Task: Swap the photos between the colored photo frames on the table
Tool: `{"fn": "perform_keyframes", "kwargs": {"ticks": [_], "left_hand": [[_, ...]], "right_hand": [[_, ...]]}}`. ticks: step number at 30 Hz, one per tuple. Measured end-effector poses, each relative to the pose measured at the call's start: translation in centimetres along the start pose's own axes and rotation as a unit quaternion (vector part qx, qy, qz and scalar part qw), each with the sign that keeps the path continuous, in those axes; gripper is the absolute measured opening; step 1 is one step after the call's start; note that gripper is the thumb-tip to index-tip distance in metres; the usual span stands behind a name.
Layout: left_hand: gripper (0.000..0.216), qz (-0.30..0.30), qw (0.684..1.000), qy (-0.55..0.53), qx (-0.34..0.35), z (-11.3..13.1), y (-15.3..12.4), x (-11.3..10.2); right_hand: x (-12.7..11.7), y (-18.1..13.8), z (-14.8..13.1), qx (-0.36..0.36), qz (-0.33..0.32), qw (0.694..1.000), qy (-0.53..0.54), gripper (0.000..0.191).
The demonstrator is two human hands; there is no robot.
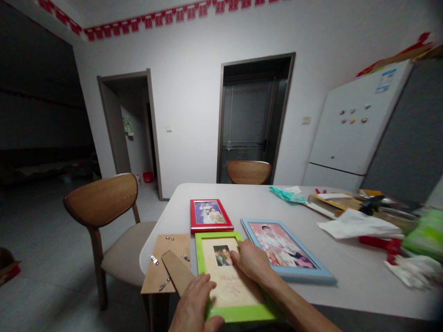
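Note:
A green picture frame lies near the table's front edge, with a cream printed sheet inside it. On the sheet's upper part is a small photo of two people. My left hand grips the frame's lower left side, its thumb near the bottom rail. Over the frame's right side reaches my right hand, fingers bent and closed at the photo's right edge; its fingertips are partly hidden. A brown backing board with metal clips and a stand leg rests left of the frame, partly behind my left hand.
Beyond the green frame lies a red framed picture. A blue framed picture is to the right. Crumpled white paper, a teal packet and a green bag clutter the table's right side. A wooden chair stands left.

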State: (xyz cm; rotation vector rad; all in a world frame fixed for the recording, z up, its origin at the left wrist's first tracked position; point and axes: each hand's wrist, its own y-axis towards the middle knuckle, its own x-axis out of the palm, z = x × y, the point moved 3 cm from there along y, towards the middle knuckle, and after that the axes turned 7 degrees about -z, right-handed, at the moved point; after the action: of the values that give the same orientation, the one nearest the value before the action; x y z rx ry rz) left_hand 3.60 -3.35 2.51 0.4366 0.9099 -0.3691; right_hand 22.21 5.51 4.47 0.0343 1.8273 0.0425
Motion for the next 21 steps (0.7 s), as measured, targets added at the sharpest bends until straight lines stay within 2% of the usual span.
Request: {"fn": "perform_keyframes", "kwargs": {"ticks": [3, 6, 8, 11, 13, 16, 18, 21], "left_hand": [[0.057, 0.027, 0.998, 0.036, -0.053, -2.2, -1.3, -2.0], [0.062, 0.048, 0.983, 0.101, -0.149, -5.5, -2.4, -3.9], [0.059, 0.062, 0.969, 0.137, -0.196, -7.7, -2.8, -4.6], [0.051, 0.081, 0.96, 0.164, -0.21, -10.0, -2.9, -4.6], [0.046, 0.098, 0.96, 0.167, -0.202, -10.6, -2.7, -4.4], [0.044, 0.122, 0.961, 0.159, -0.189, -10.7, -2.6, -4.4], [0.041, 0.131, 0.962, 0.154, -0.185, -10.2, -2.6, -4.7], [0.037, 0.151, 0.959, 0.15, -0.186, -8.8, -2.8, -5.6]], "right_hand": [[-0.3, -1.0, -2.1, -0.086, 0.022, 0.995, 0.05, 0.033], [0.3, -2.4, -5.6, -0.182, -0.007, 0.978, 0.101, 0.033], [1.2, -3.3, -8.0, -0.22, -0.036, 0.969, 0.107, 0.035], [2.4, -4.0, -10.7, -0.242, -0.025, 0.967, 0.079, 0.047], [2.9, -4.0, -11.7, -0.243, -0.007, 0.968, 0.054, 0.053], [3.2, -3.6, -12.3, -0.243, -0.001, 0.969, 0.041, 0.042], [3.1, -3.4, -12.6, -0.246, -0.002, 0.968, 0.053, 0.036], [2.7, -3.5, -12.9, -0.267, -0.017, 0.959, 0.097, 0.039]]}}
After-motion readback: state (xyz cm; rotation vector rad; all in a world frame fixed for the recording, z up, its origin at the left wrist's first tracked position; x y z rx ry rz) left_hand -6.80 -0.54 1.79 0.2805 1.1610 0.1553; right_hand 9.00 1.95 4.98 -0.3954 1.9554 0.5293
